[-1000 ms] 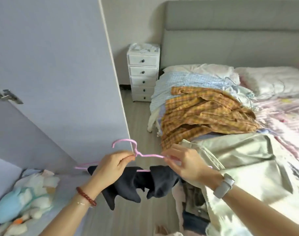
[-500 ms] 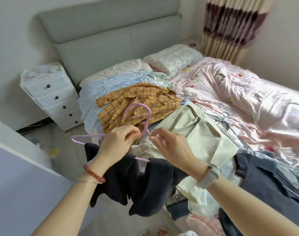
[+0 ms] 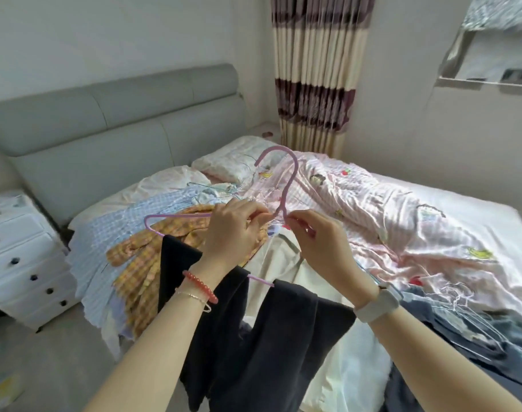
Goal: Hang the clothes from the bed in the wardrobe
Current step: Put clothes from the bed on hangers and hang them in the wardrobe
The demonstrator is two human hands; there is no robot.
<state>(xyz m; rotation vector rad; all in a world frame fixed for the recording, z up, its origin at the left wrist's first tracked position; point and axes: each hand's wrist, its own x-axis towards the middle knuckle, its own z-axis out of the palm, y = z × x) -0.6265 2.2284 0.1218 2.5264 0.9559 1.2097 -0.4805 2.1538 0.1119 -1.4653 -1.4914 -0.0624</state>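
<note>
A pink hanger is held up over the bed, its hook pointing up. Black trousers drape over its lower bar and hang down. My left hand pinches the hanger at the neck from the left. My right hand pinches the same neck from the right. On the bed lie an orange plaid shirt, a blue checked garment, a cream garment and dark clothes with wire hangers on them. The wardrobe is out of view.
A white drawer unit stands left of the bed beside the grey headboard. A striped curtain hangs behind the bed. A pink patterned quilt covers the mattress. Bare floor lies at lower left.
The view has swung right, away from the wardrobe door toward the bed. Both hands have raised the hanger with the black trousers, and its hook now stands higher.
</note>
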